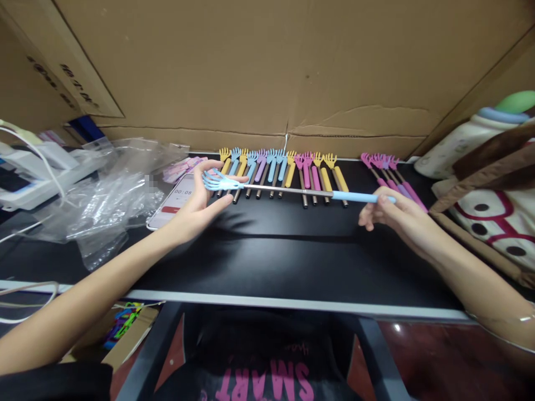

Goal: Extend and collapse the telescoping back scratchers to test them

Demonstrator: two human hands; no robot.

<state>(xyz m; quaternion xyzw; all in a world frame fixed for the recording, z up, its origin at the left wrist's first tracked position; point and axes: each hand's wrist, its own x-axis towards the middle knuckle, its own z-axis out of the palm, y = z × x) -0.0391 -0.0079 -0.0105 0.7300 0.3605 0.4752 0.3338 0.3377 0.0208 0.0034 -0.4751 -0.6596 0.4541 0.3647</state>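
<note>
A light blue back scratcher (288, 191) with a metal shaft is held level above the black table, drawn out long. My left hand (204, 195) grips it near the claw head, thumb and fingers around the neck. At the other end my right hand (388, 209) pinches the blue handle. Behind it lies a row of several short back scratchers (307, 170) in yellow, blue, purple and pink, claws toward the cardboard. Right of that row, a few pink and purple back scratchers (393, 178) lie together, partly behind my right hand.
Clear plastic bags (112, 189) and a phone (169, 209) showing a timer lie at the left, near a white power strip (37, 172). A cloth bag (489, 217) and a bottle (460, 139) stand at the right. Cardboard (267, 72) walls the back. An open box (129, 334) sits below.
</note>
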